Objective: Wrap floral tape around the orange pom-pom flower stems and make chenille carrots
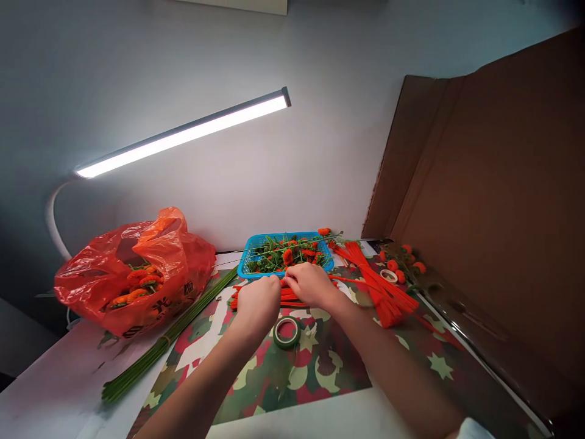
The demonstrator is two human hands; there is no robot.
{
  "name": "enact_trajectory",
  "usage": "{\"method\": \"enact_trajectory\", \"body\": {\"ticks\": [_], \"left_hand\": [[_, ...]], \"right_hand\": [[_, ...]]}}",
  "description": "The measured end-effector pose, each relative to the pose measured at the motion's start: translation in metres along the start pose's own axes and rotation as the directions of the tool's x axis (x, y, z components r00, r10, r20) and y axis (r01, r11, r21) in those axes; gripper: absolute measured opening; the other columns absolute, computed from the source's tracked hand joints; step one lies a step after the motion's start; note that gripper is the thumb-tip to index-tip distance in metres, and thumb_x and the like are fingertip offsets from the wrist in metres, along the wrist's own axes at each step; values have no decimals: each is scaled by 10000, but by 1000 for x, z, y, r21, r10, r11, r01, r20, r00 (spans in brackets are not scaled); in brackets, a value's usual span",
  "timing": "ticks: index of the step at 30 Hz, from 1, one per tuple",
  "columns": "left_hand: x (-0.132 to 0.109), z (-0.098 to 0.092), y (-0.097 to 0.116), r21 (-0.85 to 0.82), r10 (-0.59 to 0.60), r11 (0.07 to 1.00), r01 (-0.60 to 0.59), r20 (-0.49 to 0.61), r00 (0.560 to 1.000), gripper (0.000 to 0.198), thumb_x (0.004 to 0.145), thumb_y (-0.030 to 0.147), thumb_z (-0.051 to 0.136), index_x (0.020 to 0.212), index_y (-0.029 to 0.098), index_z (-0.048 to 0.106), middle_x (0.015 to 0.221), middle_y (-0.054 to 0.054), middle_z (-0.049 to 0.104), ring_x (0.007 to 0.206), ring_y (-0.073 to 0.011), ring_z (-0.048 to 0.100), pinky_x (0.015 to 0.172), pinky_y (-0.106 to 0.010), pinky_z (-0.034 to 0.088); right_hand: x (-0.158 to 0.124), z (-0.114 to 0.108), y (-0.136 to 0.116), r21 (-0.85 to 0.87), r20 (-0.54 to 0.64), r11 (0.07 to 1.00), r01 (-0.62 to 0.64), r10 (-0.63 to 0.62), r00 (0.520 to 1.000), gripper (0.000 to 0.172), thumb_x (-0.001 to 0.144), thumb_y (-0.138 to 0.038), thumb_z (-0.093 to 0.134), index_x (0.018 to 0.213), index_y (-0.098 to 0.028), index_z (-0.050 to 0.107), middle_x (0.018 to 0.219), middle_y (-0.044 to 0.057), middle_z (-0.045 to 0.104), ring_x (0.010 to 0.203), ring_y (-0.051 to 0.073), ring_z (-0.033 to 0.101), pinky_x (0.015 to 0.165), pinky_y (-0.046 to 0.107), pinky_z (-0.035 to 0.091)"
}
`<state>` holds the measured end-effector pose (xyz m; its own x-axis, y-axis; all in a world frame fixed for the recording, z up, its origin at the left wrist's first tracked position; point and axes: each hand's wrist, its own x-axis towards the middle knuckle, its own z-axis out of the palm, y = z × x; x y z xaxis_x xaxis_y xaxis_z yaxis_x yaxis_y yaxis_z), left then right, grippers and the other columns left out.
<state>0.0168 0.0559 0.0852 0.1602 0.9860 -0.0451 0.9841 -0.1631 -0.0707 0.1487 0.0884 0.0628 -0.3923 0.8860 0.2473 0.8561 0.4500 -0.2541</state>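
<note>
My left hand (260, 299) is closed in a fist, its thumb and finger meeting those of my right hand (311, 284) just in front of the blue basket. Between the pinched fingertips is a thin orange-red pipe cleaner (350, 280), which runs out to the right past my right hand. Under and behind my hands lies a bundle of orange-red pipe cleaners (292, 297), partly covered. A roll of green tape (286, 333) lies flat on the mat just below them. The basket (247, 268) holds green stems and small orange flowers.
A red plastic bag (183, 268) with orange flowers stands left, beside a bundle of green stems (155, 353). More red pipe cleaners (388, 299), a pale tape roll (389, 276) and orange flowers (393, 265) lie right. Cardboard (493, 183) walls the right side. A lit lamp (192, 131) hangs above.
</note>
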Motion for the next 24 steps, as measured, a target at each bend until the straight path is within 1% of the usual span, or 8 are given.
{"method": "enact_trajectory", "body": {"ticks": [3,5,7,10,13,17,20,24], "left_hand": [[4,1,-9,-6,33,999,-33,-9,999,274,885,113,351,926,120,622,860,-167,682,814,-293,686,638,-337,481],[6,-1,-17,-28,66,997,-67,-24,998,295,927,221,334,892,143,617,867,-155,678,793,-289,676,631,-337,468],[8,-4,-26,-67,89,994,-92,-46,995,323,942,303,329,843,170,607,856,-130,675,762,-264,661,620,-318,444],[9,-10,-35,-134,126,981,-138,-97,987,336,946,355,324,790,198,577,816,-86,664,716,-222,631,578,-279,388],[10,-14,-39,-166,145,970,-177,-189,971,343,950,372,304,766,213,546,765,-56,644,699,-211,602,536,-266,322],[13,-14,-36,-248,115,949,-193,-295,949,349,950,395,295,761,222,532,706,-31,623,662,-198,570,522,-267,272],[15,-12,-32,-392,104,883,-258,-374,922,353,941,397,305,746,212,535,669,-17,603,623,-171,532,541,-259,290],[17,-11,-27,-577,90,729,-368,-452,887,351,913,393,337,682,190,508,606,9,530,574,-130,449,551,-238,314]], "right_hand": [[0,1,1,68,-3,998,-2,2,1000,249,916,-278,473,789,-206,674,812,28,700,727,148,596,572,243,273],[0,0,1,121,5,993,-6,6,1000,244,914,-271,472,798,-202,675,800,28,697,717,143,589,568,239,274],[-1,-4,1,178,16,984,-14,12,1000,242,918,-270,467,823,-198,678,775,24,686,688,134,572,558,235,271],[-2,-11,2,277,5,961,-14,13,1000,250,924,-267,450,847,-189,675,738,18,663,659,123,546,557,227,276],[-3,-17,3,362,-63,932,11,12,998,270,928,-277,433,820,-178,660,691,6,626,626,116,510,563,221,290],[-4,-22,4,431,-206,900,65,28,978,296,916,-298,438,754,-166,648,620,-2,572,588,117,465,564,225,307],[-3,-24,5,554,-254,826,105,48,966,265,897,-285,454,818,-156,671,675,7,606,611,120,489,578,224,346],[1,-23,9,726,-249,674,134,77,965,266,877,-304,485,811,-139,682,690,13,603,675,132,514,627,233,400]]}}
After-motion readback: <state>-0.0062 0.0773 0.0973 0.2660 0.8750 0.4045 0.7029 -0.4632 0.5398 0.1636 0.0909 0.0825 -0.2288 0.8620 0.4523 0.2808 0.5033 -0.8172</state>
